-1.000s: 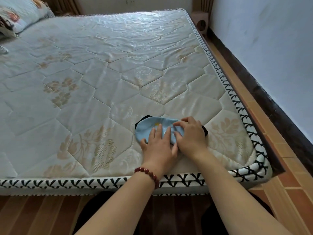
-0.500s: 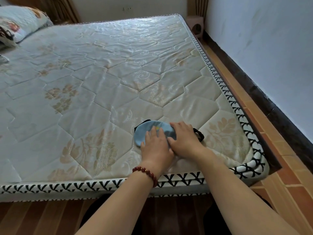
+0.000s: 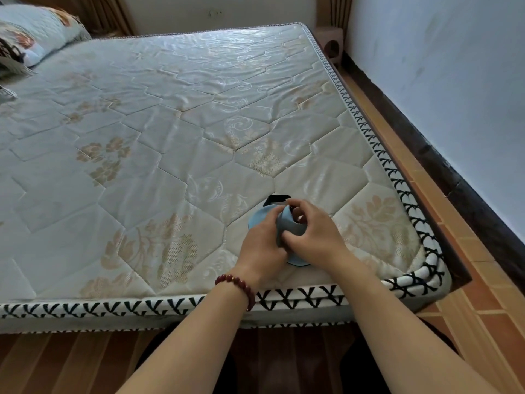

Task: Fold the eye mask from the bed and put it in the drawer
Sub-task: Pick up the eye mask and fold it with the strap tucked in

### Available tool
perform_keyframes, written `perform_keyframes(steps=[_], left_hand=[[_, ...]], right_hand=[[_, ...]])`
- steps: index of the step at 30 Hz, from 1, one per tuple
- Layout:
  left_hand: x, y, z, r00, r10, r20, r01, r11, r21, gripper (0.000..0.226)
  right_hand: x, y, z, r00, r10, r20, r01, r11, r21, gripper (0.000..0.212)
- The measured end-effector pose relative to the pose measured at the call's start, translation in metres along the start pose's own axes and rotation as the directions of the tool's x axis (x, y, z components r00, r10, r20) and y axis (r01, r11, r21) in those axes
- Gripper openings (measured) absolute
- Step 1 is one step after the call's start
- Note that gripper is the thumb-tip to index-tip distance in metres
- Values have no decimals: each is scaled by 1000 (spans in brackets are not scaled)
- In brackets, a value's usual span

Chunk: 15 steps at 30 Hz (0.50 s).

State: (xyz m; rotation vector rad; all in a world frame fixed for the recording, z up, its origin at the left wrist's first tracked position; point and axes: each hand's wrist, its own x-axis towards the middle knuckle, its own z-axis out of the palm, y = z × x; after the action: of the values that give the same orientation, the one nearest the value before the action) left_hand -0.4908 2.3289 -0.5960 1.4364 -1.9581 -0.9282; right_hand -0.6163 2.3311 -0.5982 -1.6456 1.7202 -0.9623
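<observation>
A light blue eye mask [image 3: 290,225] with a black strap lies bunched on the mattress [image 3: 159,155] near its front right corner. My left hand [image 3: 262,244], with a red bead bracelet on the wrist, grips the mask's left part. On the mask's right side, my right hand [image 3: 315,233] pinches a raised fold of the blue cloth. The two hands touch over the mask and hide most of it. A bit of the black strap shows just beyond my fingers. No drawer is in view.
A flowered pillow [image 3: 31,32] lies at the far left corner of the bed. The bed frame [image 3: 443,223] runs along the right, with orange floor tiles [image 3: 483,308] and a white wall [image 3: 454,81] beyond. A small wooden stool [image 3: 331,44] stands at the far right corner.
The mask was pressed flat under both palms; now its right half is lifted and folded over, both hands gripping it. The view has tilted down a little.
</observation>
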Motion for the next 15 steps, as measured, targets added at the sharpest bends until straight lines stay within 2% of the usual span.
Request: perform_keyframes(steps=[3, 6, 8, 12, 15], left_hand=[[1, -4, 1, 999, 7, -50, -7, 1000, 6, 66], [2, -7, 4, 993, -77, -86, 88, 987, 133, 72], [2, -9, 5, 990, -130, -49, 136, 979, 152, 76], [4, -7, 5, 993, -115, 15, 110, 973, 202, 82], [4, -6, 4, 984, -102, 143, 62, 964, 259, 95]], right_hand=[[1, 0, -1, 998, 56, -6, -56, 989, -138, 66], [6, 2, -2, 991, 128, -23, -130, 984, -122, 63], [8, 2, -2, 986, 165, -19, -166, 984, -62, 50], [7, 4, 1, 989, 145, 12, -145, 989, -13, 10], [6, 5, 1, 991, 136, 0, -136, 990, 21, 8]])
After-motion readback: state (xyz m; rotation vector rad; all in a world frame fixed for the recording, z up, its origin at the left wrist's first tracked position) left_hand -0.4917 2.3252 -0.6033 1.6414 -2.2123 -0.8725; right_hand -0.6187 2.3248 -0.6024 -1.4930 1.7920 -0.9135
